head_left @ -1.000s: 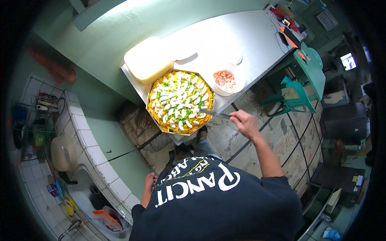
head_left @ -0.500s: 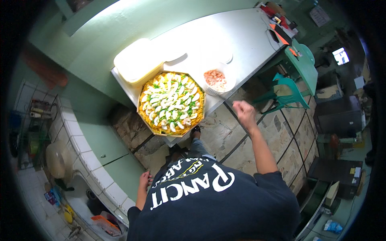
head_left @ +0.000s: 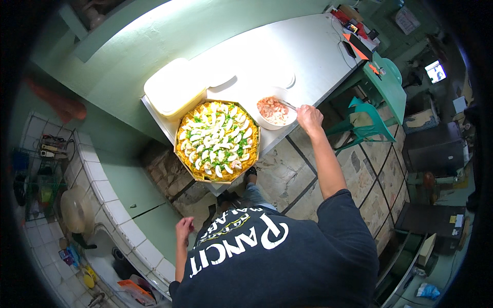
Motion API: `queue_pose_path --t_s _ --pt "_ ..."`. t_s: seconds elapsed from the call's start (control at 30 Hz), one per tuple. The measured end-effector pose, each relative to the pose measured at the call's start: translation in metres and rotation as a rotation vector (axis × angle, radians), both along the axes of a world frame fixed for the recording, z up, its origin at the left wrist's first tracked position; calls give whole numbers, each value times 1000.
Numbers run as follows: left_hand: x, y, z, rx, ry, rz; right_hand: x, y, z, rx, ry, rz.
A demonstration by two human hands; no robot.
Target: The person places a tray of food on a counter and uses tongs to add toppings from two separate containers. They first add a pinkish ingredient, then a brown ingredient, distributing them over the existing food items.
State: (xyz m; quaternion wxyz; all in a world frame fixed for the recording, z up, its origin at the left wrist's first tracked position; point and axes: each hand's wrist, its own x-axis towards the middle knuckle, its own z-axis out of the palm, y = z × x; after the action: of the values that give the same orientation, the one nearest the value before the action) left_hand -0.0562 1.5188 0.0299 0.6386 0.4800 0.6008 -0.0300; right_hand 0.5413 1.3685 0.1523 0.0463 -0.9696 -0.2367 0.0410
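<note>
My right hand [head_left: 310, 119] is closed round the handle of a metal spoon [head_left: 287, 104]. The spoon reaches into a white bowl [head_left: 264, 122] of pinkish peeled shrimp [head_left: 271, 109] near the table's front edge. Left of the bowl, an eight-sided tray [head_left: 203, 178] holds orange-yellow noodles [head_left: 183, 149], topped with chopped greens and white egg slices [head_left: 215, 137]. Part of the tray hangs over the table's edge. Low beside my body, away from the food, my left hand [head_left: 184, 228] is empty, its fingers loosely bent and slightly apart.
A pale yellow lidded tub [head_left: 177, 105] stands behind the tray on the white table [head_left: 313, 56]. At the right are a green chair [head_left: 367, 126] and a green table [head_left: 387, 90]. A tiled counter [head_left: 113, 200] with a sink curves along the left.
My right hand has moved up and left to the bowl, and the spoon now dips into the shrimp. My left hand has shifted slightly toward the tray.
</note>
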Motion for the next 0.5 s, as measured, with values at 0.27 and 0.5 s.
queue_pose_path --t_s 0.27,0.5 --pt "140 -1 177 65 -463 -874 -9 -19 18 111 2 -74" --pt "162 9 193 143 -423 -1202 -9 -6 6 54 -7 -46"
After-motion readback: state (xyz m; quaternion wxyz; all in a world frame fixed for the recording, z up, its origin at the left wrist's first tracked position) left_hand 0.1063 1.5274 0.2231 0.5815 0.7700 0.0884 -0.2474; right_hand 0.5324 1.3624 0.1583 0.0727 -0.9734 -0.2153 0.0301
